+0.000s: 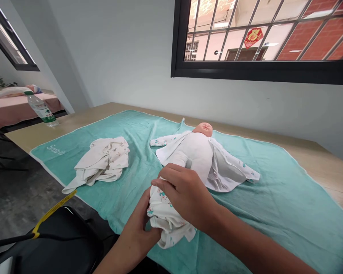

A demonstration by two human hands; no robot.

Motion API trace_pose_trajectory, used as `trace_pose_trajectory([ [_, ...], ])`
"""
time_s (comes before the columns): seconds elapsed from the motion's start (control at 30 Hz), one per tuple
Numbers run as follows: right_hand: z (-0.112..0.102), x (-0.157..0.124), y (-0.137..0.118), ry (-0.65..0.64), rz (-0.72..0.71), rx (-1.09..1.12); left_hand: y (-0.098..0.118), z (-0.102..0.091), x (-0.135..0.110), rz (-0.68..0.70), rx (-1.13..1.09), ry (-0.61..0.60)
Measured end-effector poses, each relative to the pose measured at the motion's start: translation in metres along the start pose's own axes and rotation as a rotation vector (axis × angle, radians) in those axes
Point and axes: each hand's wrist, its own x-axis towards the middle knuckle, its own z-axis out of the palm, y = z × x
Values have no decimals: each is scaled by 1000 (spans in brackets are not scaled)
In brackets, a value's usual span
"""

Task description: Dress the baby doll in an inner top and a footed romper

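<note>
A bunched white baby garment with a small coloured print [167, 213] is gripped between both my hands near the front of the towel. My left hand [140, 228] wraps its left side, thumb in front. My right hand [185, 190] reaches over the top, fingers curled onto its upper edge. Just beyond lies a baby doll [198, 152] on its back, head away from me, in an open white baby jacket [228, 167] with sleeves spread out. My hands hide the doll's lower legs; whether a foot is inside the bunched cloth I cannot tell.
A green towel [274, 213] covers much of the wooden table [308, 146]. Left on it lies a crumpled white printed garment [103, 160]. A water bottle [42, 110] stands at the table's left edge. Below left is a black chair [65, 239] with a yellow-tagged cable.
</note>
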Motion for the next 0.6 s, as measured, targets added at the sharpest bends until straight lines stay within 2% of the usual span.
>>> trace_pose_trajectory([
  [0.17,5,5,14,54,178,179,-1,-2,1,-38,19,-30],
  [0.33,12,12,31,34,435,352,-9,4,1,-35,90,28],
  [0.47,13,13,37,60,423,327,-13,5,1,-50,-38,43],
  [0.53,11,12,39,68,362,252,-12,4,3,-54,-203,3],
  [0.6,8,12,43,33,301,176,-9,1,9,-115,-308,-42],
])
